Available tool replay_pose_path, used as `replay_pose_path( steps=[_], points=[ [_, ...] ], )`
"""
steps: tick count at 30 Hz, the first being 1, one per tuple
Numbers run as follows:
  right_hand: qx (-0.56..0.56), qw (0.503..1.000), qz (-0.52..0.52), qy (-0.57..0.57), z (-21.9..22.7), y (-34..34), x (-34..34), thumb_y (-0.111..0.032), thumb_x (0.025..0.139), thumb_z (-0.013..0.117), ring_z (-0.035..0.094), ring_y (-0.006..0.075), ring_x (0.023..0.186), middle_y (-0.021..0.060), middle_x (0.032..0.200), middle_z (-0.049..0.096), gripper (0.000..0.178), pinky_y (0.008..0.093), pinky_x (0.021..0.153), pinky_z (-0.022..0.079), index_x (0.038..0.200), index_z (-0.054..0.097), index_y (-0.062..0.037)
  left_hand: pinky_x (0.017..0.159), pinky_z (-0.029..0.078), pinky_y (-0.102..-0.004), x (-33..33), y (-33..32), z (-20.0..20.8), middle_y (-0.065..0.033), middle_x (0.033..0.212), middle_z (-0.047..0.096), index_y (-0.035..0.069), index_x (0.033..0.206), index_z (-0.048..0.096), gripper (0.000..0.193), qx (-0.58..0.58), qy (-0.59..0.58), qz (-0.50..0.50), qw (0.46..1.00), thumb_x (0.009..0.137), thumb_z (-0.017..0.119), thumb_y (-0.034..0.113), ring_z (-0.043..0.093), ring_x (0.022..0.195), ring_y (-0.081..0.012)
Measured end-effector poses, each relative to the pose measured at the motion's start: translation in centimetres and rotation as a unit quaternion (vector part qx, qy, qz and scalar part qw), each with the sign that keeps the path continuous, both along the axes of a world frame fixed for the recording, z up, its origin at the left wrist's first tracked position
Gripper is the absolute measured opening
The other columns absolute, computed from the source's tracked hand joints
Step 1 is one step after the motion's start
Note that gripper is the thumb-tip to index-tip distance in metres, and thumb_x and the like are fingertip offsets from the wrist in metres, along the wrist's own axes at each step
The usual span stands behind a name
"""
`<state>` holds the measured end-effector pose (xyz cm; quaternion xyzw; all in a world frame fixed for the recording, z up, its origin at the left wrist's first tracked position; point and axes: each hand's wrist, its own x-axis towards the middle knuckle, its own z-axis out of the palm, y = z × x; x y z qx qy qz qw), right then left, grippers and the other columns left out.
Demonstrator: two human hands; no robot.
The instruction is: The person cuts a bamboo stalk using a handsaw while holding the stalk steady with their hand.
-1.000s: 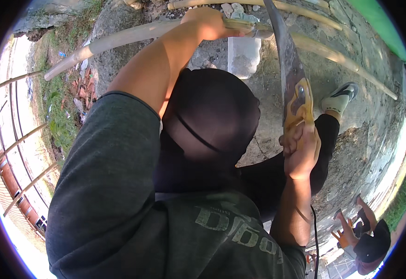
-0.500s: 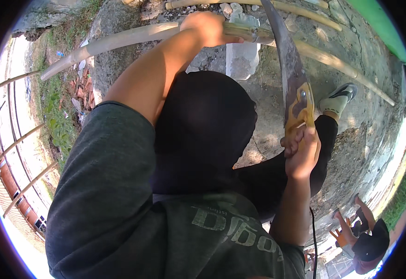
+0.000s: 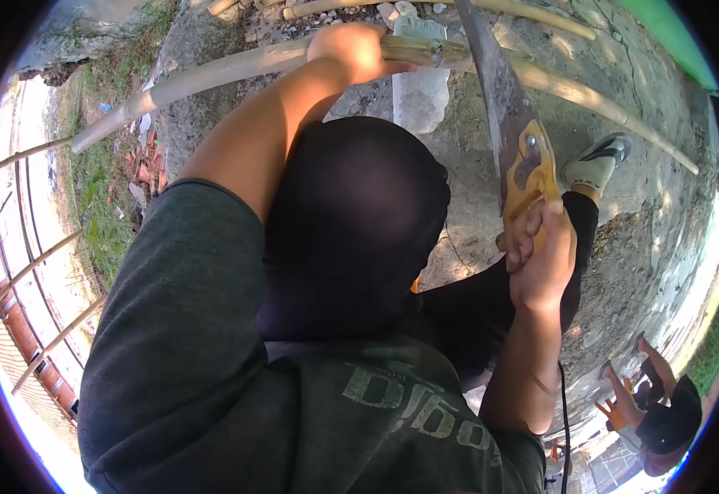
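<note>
Fingers (image 3: 527,239) of your right hand (image 3: 540,263) are wrapped tight around the yellow handle (image 3: 532,177) of the handsaw (image 3: 503,107), and your left hand (image 3: 351,51) is clamped over the bamboo pole (image 3: 211,74) near the top of the view. The pole lies crosswise in front of you, its long axis running from your left to your far right, slightly bowed by the lens. The saw blade runs away from your right hand, upward and a little leftward, and meets the pole just to the right of your left hand, so blade and pole cross at nearly a right angle. Your left hand is the nearer one to that crossing point; your right sits well back along the blade, close to your body. Just beyond the pole, below the crossing, stands a pale concrete block (image 3: 419,95). Your foot in a light shoe (image 3: 594,165) rests on the rough concrete ground (image 3: 623,247) to the right of the saw. More bamboo poles (image 3: 540,12) lie further off, and another person (image 3: 664,412) crouches at lower right.
</note>
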<state>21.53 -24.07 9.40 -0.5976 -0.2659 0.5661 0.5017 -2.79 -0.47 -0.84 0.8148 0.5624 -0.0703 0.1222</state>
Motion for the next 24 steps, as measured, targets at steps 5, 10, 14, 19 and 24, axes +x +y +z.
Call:
replay_pose_path(
  steps=[5, 10, 14, 19, 24],
  points=[
    [-0.024, 0.996, 0.011, -0.086, -0.5, 11.5, 0.0, -0.039, 0.101, 0.052, 0.034, 0.0075, 0.047, -0.0025, 0.058, 0.037, 0.041, 0.0260, 0.047, 0.030, 0.071, 0.044, -0.0111, 0.087, 0.056, -0.0459, 1.1, -0.2, -0.3, -0.0157, 0.100, 0.074, 0.008, 0.104, 0.070, 0.074, 0.037, -0.040, -0.014, 0.998, 0.077, 0.064, 0.077, 0.072, 0.096, -0.0335],
    [-0.004, 1.000, -0.005, 0.006, 0.3, 0.4, -0.1, -0.038, 0.105, 0.047, 0.033, 0.0059, 0.047, -0.0030, 0.059, 0.038, 0.037, 0.0228, 0.042, 0.027, 0.078, 0.045, -0.0126, 0.086, 0.057, -0.0456, 0.0, -0.1, 0.0, -0.0096, 0.106, 0.075, 0.013, 0.111, 0.071, 0.072, -0.006, 0.029, 0.001, 1.000, 0.079, 0.063, 0.077, 0.071, 0.102, -0.0295],
    [-0.003, 1.000, -0.028, -0.007, -0.1, 3.9, -0.4, -0.037, 0.103, 0.049, 0.033, 0.0074, 0.046, -0.0047, 0.057, 0.034, 0.036, 0.0261, 0.046, 0.031, 0.077, 0.044, -0.0124, 0.087, 0.056, -0.0469, -0.2, -0.8, -1.3, -0.0159, 0.101, 0.074, 0.008, 0.105, 0.069, 0.077, 0.079, -0.035, -0.013, 0.996, 0.077, 0.063, 0.079, 0.071, 0.099, -0.0330],
    [-0.067, 0.992, 0.012, -0.107, -1.7, 12.6, -0.9, -0.038, 0.100, 0.055, 0.033, 0.0104, 0.047, -0.0031, 0.056, 0.035, 0.036, 0.0292, 0.055, 0.036, 0.075, 0.046, -0.0125, 0.090, 0.055, -0.0470, 1.6, -0.9, -0.4, -0.0151, 0.104, 0.073, 0.009, 0.109, 0.068, 0.079, -0.004, -0.029, -0.004, 1.000, 0.077, 0.061, 0.081, 0.070, 0.102, -0.0342],
    [-0.053, 0.998, -0.003, -0.024, 1.2, 2.0, -2.0, -0.033, 0.103, 0.048, 0.031, 0.0078, 0.045, -0.0046, 0.057, 0.035, 0.034, 0.0273, 0.048, 0.032, 0.077, 0.046, -0.0121, 0.090, 0.055, -0.0454, -0.5, -1.0, -1.9, -0.0138, 0.108, 0.072, 0.009, 0.109, 0.069, 0.081, 0.067, -0.026, -0.001, 0.997, 0.077, 0.060, 0.082, 0.070, 0.103, -0.0339]
  ],
)
